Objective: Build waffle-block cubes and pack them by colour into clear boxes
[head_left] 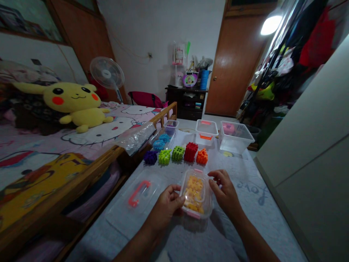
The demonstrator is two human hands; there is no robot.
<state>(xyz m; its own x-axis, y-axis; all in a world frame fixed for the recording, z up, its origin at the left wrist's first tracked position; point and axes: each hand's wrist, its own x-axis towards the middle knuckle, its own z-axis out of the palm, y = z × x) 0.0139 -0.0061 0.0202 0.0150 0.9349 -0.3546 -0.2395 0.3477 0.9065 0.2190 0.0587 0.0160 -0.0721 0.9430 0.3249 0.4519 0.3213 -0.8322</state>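
Note:
A small clear box (203,203) with pink clips holds yellow-orange pieces (195,189), with its lid on. My left hand (169,203) grips the box's left side, thumb on top. Beside the right side is my right hand (224,190), fingers curved and apart, holding nothing visible. Beyond the box stands a row of block clusters: purple (150,157), lime (164,157), green (178,154), red (191,151) and orange (202,156). Left of my hands lies a large clear lid (120,207) with a red handle (138,193).
Blue pieces (164,138) sit in a clear container at the table's back left. Two clear boxes (206,131) (236,140) stand at the back right. A wooden bed rail (89,178) runs along the left, beside plastic wrap (136,138).

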